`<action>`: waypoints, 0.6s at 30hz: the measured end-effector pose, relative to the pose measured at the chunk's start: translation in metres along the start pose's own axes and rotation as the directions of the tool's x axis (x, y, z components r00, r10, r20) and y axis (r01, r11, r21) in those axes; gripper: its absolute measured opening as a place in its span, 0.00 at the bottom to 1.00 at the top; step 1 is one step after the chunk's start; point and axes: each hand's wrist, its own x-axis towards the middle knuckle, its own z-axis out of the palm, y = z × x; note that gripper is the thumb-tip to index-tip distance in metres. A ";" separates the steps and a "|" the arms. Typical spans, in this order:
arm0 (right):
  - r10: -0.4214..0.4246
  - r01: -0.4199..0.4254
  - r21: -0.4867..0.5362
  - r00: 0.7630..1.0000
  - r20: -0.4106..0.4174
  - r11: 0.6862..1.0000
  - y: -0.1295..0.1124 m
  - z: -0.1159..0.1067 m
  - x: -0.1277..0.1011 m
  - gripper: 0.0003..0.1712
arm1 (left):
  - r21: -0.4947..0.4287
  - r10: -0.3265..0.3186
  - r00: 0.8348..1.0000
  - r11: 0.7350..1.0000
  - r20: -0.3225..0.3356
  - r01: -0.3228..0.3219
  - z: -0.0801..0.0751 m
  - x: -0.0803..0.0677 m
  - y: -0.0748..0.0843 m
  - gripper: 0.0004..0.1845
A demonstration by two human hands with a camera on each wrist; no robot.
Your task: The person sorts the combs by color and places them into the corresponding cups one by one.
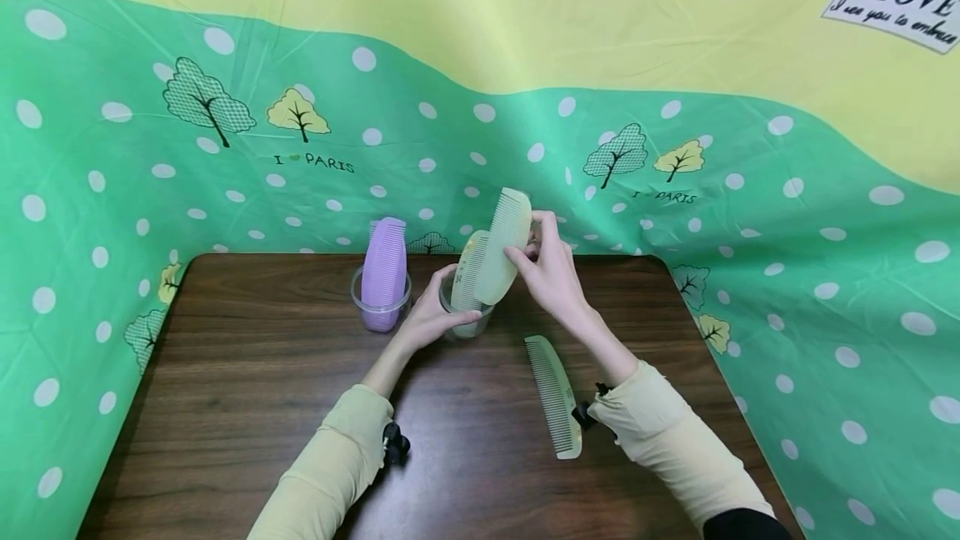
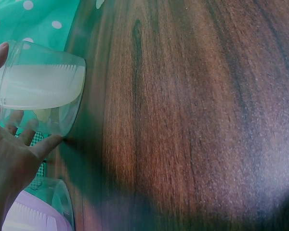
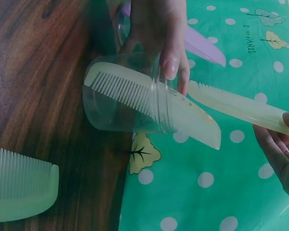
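Observation:
My left hand (image 1: 433,317) grips a clear plastic cup (image 3: 135,122), thumb on the near side and fingers around it. Inside the cup leans a pale green comb (image 3: 195,115), its upper end sticking out past the rim. Between thumb and fingers my right hand (image 1: 557,275) pinches a second pale green comb (image 1: 504,244). That comb is tilted, its lower end right at the cup's mouth. A third green comb (image 1: 553,397) lies on the table beside my right forearm.
Left of the held cup stands another clear cup (image 1: 408,297) with purple combs (image 1: 384,273) upright in it. The dark wooden table (image 1: 247,407) ends at a green and yellow polka-dot cloth (image 1: 420,119) hanging at the back and sides.

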 end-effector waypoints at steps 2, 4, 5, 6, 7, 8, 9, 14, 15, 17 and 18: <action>0.000 0.000 0.002 1.000 0.001 1.000 0.002 0.004 0.001 0.26 | 0.000 -0.001 1.000 1.000 -0.001 0.001 0.000 0.000 0.000 0.53; -0.002 0.002 0.003 1.000 0.007 1.000 0.004 0.008 0.002 0.25 | 0.002 -0.004 1.000 1.000 -0.002 0.004 0.000 0.000 -0.001 0.53; -0.002 0.002 0.000 1.000 0.010 1.000 0.005 0.010 0.003 0.25 | 0.005 -0.009 1.000 1.000 -0.003 0.009 0.000 0.000 -0.001 0.53; -0.003 0.003 -0.001 1.000 0.013 1.000 0.006 0.012 0.003 0.25 | 0.007 -0.013 1.000 1.000 -0.003 0.013 0.000 0.000 -0.001 0.53; -0.003 0.003 -0.002 1.000 0.017 1.000 0.007 0.014 0.003 0.25 | 0.006 -0.015 1.000 1.000 -0.002 0.015 0.000 0.000 0.000 0.53; -0.003 0.003 -0.004 1.000 0.020 1.000 0.008 0.015 0.003 0.25 | 0.007 -0.016 1.000 1.000 -0.002 0.016 0.000 0.000 0.000 0.53; -0.002 0.003 -0.008 1.000 0.024 1.000 0.009 0.017 0.003 0.25 | 0.007 -0.017 1.000 1.000 -0.001 0.017 0.000 -0.001 0.000 0.53; 0.007 -0.007 -0.015 0.999 0.033 1.000 0.013 0.023 0.002 0.26 | 0.005 -0.018 1.000 1.000 0.001 0.018 0.000 0.000 0.000 0.53; 0.010 -0.009 -0.015 0.999 0.034 1.000 0.014 0.024 0.002 0.26 | 0.005 -0.019 1.000 1.000 0.001 0.019 0.000 0.000 0.000 0.53; 0.015 -0.015 -0.013 0.999 0.038 1.000 0.015 0.026 0.002 0.26 | 0.007 -0.021 1.000 1.000 0.001 0.021 0.000 0.001 0.000 0.53; 0.018 -0.017 -0.010 0.999 0.041 1.000 0.016 0.028 0.002 0.25 | 0.008 -0.024 1.000 1.000 0.000 0.024 0.000 0.001 0.000 0.53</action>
